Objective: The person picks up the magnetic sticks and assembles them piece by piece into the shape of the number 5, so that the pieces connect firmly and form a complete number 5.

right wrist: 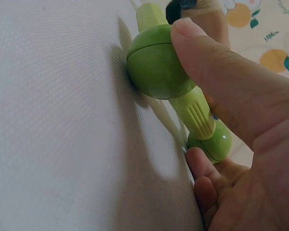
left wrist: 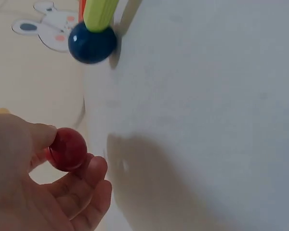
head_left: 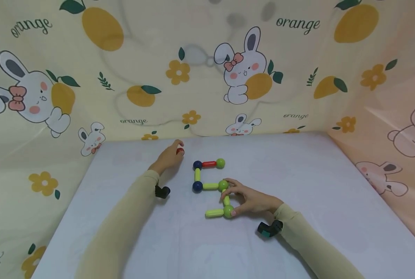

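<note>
Between thumb and fingers my left hand pinches a red ball, held just off the table in the left wrist view. To its right a shape of balls and short rods lies on the table. Its top has a red rod between a dark blue ball and a green ball. Yellow-green rods link a second blue ball to two lower green balls. My right hand grips this lower right part, thumb on the bottom green ball and fingers by the other green ball.
A loose-ended yellow-green rod points left from the bottom green ball. The white table meets a patterned cloth backdrop at the back and sides. Each wrist wears a small black camera.
</note>
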`<state>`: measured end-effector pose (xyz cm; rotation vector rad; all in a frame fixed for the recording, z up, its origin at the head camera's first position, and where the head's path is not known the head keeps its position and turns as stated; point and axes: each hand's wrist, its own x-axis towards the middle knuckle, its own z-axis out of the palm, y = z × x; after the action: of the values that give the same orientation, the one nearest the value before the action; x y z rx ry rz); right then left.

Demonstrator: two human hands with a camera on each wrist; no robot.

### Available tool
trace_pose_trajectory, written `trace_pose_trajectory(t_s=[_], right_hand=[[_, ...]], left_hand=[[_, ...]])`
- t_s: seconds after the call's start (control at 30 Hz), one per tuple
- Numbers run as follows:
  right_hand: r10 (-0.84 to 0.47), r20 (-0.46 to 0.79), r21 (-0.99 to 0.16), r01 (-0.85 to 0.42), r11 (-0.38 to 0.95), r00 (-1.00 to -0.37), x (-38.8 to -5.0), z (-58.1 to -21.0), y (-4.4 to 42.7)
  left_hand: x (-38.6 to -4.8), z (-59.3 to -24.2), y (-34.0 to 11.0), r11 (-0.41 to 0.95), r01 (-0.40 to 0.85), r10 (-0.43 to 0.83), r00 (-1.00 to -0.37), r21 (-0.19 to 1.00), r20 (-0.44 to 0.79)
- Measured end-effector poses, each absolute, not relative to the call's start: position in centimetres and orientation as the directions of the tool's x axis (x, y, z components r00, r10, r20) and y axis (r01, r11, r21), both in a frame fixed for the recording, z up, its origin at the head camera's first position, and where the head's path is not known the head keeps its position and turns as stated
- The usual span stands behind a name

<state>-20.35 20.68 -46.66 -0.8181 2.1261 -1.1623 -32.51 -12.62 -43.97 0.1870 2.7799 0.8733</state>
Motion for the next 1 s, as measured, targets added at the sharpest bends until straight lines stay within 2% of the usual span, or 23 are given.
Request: trace_pose_trajectory(t_s=[0.17,0.4,0.6,1.0], right_hand=[[-0.745,-0.189,-0.869,-0.244,0.430,-0.640,-20.4,-46.8,20.7],[-0.740,-0.189,-0.866,-0.245,0.436,-0.646,-20.4,-46.7,20.7],[-0.738,-0.196,-0.864,-0.242,0.441,-0.646,-20.3,-46.7,20.8],[-0.734,-0.189,-0.860,-0.251,0.444,-0.652,-20.2,-46.7,20.7]], left_hand=[[-31.1,-43.9,-13.0,0.794,0.037,0.186,-0.965,0.607,-0.183],[-29.1,-42.5,-13.3,0.764,0.132,0.252,-0.962,0.632,-0.104],[-26.8,-41.2,-13.2,0.733,0.132,0.281,-0.952,0.667,-0.121],[-23.9,-40.6,-13.9,0.687,0.221,0.359,-0.932,0.693,-0.058]])
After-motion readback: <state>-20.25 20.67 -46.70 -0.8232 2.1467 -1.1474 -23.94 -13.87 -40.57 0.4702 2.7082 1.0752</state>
